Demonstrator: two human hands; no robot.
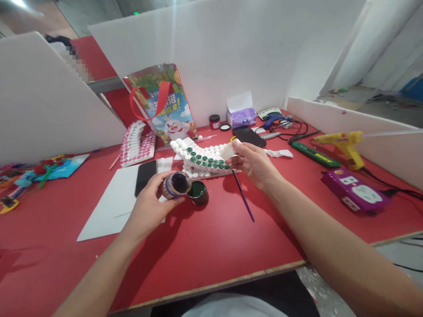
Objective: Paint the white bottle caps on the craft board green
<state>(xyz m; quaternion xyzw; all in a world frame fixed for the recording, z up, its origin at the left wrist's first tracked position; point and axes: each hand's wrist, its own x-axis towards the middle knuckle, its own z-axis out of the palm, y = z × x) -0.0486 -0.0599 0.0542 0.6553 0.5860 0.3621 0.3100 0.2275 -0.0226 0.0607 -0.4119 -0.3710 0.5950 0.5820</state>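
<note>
My left hand is wrapped round a small jar tilted over the table, its mouth showing dark contents. Just right of it stands an open jar of dark green paint. My right hand pinches a pale, flat round piece, perhaps a lid. Behind both hands lies a curved white model covered with small round knobs, several of them painted green. A thin dark blue brush rests with its upper end by the model, below my right hand.
A yellow glue gun, a purple power socket and a green cutter lie at right. At the back are a picture bag, a tissue pack and a phone. White sheets lie left, beside a pink-dotted model.
</note>
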